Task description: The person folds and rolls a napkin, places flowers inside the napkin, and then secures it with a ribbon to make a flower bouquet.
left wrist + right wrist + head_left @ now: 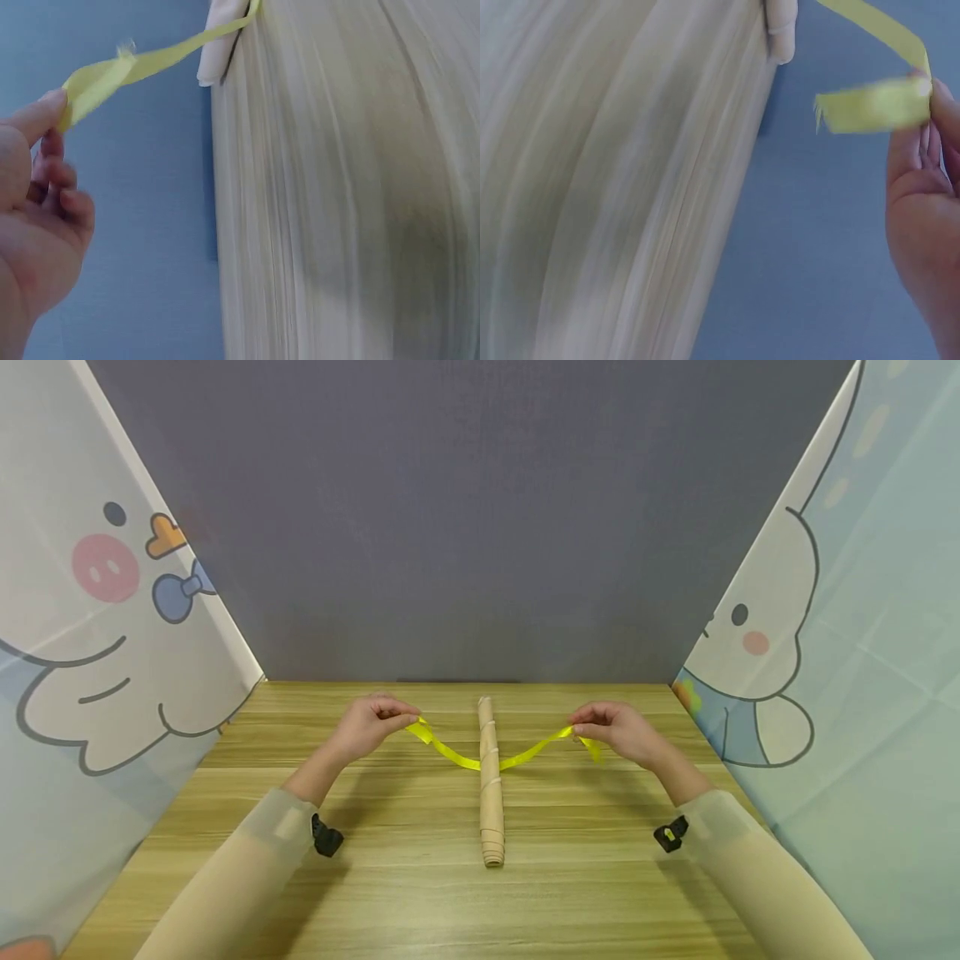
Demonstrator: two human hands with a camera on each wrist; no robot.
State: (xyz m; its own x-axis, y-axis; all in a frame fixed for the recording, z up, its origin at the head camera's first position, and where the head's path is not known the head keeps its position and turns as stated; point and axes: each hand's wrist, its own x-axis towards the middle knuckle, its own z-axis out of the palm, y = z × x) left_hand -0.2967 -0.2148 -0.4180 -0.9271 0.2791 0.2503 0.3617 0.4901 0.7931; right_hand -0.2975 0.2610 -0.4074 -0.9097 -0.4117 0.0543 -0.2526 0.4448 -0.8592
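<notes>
A rolled-up beige sheet (pixel 491 810) lies lengthwise on the wooden table, its coiled end toward me. A yellow ribbon (pixel 453 757) passes beneath the roll and rises on both sides in a shallow curve. My left hand (pixel 367 727) pinches one end of it between thumb and fingertips, left of the roll. On the other side my right hand (pixel 615 732) pinches the opposite end, and a short frayed tail (pixel 870 109) hangs past the fingers. Both hands are held apart from the roll at about equal distance.
The wooden table (pixel 420 910) ends at a dark grey panel (pixel 480 527) at the back. Cartoon-printed cloth walls (pixel 67 693) stand on the left and right. Each wrist wears a small black camera (pixel 326 837) near the sleeve cuff.
</notes>
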